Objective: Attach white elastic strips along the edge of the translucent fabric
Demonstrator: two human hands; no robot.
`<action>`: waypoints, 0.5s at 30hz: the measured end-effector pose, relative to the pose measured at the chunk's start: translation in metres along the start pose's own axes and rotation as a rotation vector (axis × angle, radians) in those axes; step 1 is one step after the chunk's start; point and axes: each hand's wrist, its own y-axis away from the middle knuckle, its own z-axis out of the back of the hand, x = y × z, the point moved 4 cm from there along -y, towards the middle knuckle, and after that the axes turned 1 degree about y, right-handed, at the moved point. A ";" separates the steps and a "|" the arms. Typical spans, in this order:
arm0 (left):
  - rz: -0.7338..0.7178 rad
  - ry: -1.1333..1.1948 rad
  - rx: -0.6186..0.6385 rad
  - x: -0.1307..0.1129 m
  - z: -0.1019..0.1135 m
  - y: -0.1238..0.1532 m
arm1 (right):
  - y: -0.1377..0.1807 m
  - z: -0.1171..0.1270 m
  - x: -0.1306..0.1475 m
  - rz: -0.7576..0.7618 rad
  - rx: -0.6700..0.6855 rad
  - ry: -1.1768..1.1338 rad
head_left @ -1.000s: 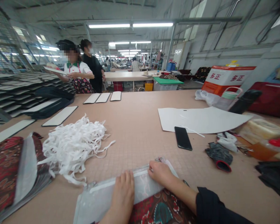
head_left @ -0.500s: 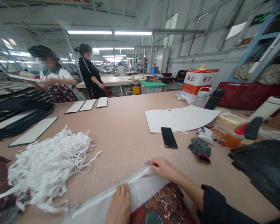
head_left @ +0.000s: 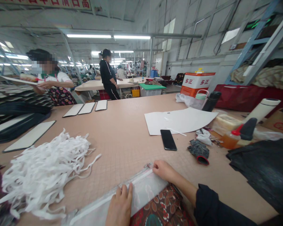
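Over the last second the headset swung toward 3 o'clock, and my feed lost most of the patterned stack at 9 o'clock. The left hand (head_left: pixel 120 205) had slid back toward 6 o'clock along the clear bag (head_left: pixel 147 190). It lay flat with its fingers together, pressing the plastic just below the white zip strip (head_left: pixel 136 179). The right hand (head_left: pixel 163 171) had barely moved and was curled, pinching the strip's end at 12 o'clock of the bag.

The bag sat at the table's (head_left: pixel 122 131) near edge, at 6 o'clock, over patterned fabric (head_left: pixel 165 208). I judged the grip unchanged and the work along that zip edge no further on.

The pile of white strips (head_left: pixel 42 169) lay at 9 o'clock of the hands. The phone (head_left: pixel 168 140) and a glove (head_left: pixel 199 152) lay at 1 o'clock. A person in black (head_left: pixel 108 78) had walked toward the far table at 12 o'clock.
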 end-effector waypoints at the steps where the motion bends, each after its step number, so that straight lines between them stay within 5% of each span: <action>1: -0.002 0.018 0.023 -0.001 0.003 -0.001 | 0.000 0.000 0.001 0.001 0.001 0.015; 12: 0.021 0.054 0.037 -0.002 0.015 -0.005 | 0.001 0.016 0.014 0.026 0.014 0.190; 15: 0.025 0.031 0.003 -0.004 0.016 -0.006 | 0.015 0.001 0.042 0.226 -0.117 0.254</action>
